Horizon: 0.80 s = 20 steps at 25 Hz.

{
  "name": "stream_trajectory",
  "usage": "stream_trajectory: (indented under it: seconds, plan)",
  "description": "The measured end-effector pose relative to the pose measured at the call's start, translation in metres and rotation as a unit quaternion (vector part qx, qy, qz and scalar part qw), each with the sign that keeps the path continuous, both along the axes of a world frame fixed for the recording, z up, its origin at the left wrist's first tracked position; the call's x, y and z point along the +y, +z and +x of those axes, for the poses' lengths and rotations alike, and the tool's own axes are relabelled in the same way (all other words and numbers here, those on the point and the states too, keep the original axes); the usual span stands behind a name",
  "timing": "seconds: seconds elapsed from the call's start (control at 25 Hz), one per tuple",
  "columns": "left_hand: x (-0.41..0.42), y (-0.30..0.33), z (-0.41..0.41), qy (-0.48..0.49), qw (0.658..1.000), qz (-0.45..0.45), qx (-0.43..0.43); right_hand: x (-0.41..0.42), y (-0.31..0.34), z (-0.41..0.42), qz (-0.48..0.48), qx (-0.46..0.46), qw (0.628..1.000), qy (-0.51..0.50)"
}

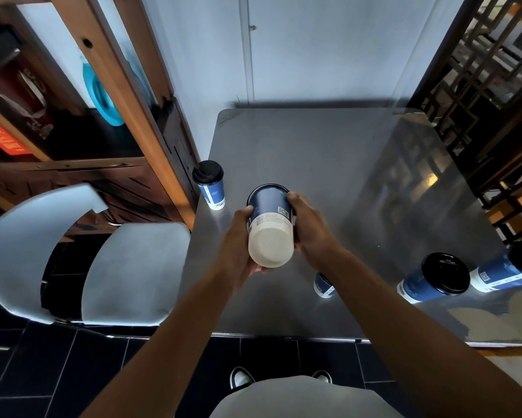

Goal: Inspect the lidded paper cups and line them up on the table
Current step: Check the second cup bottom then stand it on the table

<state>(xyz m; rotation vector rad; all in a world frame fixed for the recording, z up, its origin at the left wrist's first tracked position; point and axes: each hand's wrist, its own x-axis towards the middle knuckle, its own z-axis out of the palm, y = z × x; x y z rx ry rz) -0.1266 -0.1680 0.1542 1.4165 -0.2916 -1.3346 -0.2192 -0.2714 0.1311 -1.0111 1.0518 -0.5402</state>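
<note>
I hold one blue paper cup [270,220] up over the grey worktop [314,152] with both hands, tipped so its white base faces me and its lidded end points away. My left hand [238,236] wraps the left side of the cup, fingers curled under the base; my right hand [309,224] grips the right side. Another lidded cup [210,185] stands upright at the worktop's left edge. To the right, two more cups [434,277] [507,271] stand near the front edge, side by side, and a fourth [323,285] shows partly behind my right forearm. A grey chair [127,267] sits left of the worktop.
</note>
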Motion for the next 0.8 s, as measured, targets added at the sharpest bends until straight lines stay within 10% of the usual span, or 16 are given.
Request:
stream_trajectory:
  seconds: [0.28, 0.8]
  plan:
    - [0.000, 0.005, 0.001, -0.027, 1.000, 0.007, -0.014, -0.006, -0.005, -0.002, -0.119, 0.082, 0.987, 0.077]
    - [0.003, 0.002, -0.003, 0.003, 0.996, -0.062, 0.064, 0.001, 0.004, -0.005, -0.047, 0.039, 0.998, 0.031]
